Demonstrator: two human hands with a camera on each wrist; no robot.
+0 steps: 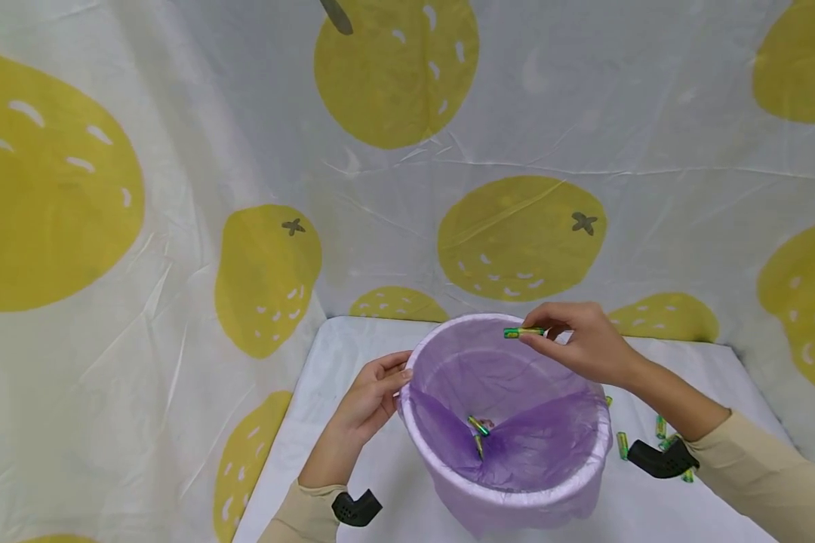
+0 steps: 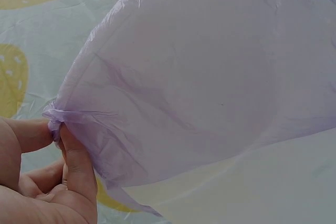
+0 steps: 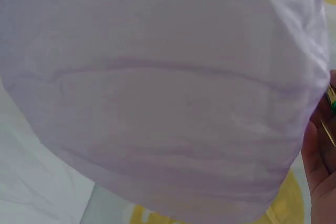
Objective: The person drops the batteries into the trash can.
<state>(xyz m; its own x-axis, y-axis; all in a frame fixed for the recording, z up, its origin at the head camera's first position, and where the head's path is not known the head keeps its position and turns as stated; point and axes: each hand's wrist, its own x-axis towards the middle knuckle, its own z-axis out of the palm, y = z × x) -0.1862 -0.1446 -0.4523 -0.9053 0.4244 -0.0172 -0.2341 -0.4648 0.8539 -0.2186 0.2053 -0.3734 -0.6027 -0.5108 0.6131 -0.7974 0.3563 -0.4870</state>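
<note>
Left hand (image 1: 373,396) pinches the rim of the bin (image 1: 516,509); we'd favour a light hold, sparing the thin purple liner (image 1: 546,430). Two green batteries (image 1: 478,426) lie in its folds. Right hand (image 1: 587,343) pinches another battery (image 1: 514,332) by one end, against the far inner wall from above; height unclear. We'd clear the rim before releasing. Loose batteries (image 1: 622,445) lie right.
</note>
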